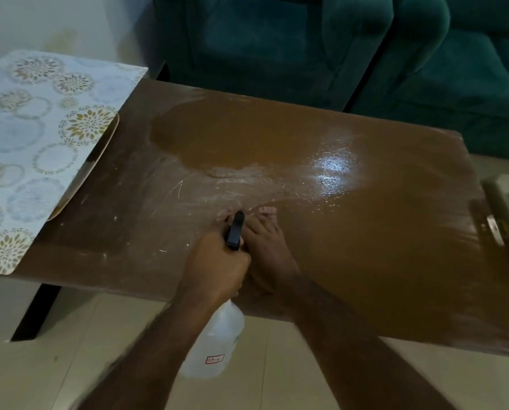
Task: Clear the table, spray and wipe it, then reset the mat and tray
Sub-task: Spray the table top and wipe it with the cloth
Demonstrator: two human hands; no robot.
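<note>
Now | floral mat (40,137) well left of fingers (269,216), overhanging table (365,247) end | left hand (217,270) clenched round spray bottle (215,344), nozzle (235,230) just beside right hand (268,250), which lies flat, fingers straight, on table | tray (504,208) far right of fingers | suggest: lift right hand clear, mist streaky patch (158,202) evenly

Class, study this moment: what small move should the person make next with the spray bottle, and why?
Probably squeeze the spray bottle once toward the streaky patch ahead of its nozzle. The left hand grips it pointed there, droplets show only by the glare further right, and no cloth is in view.
</note>
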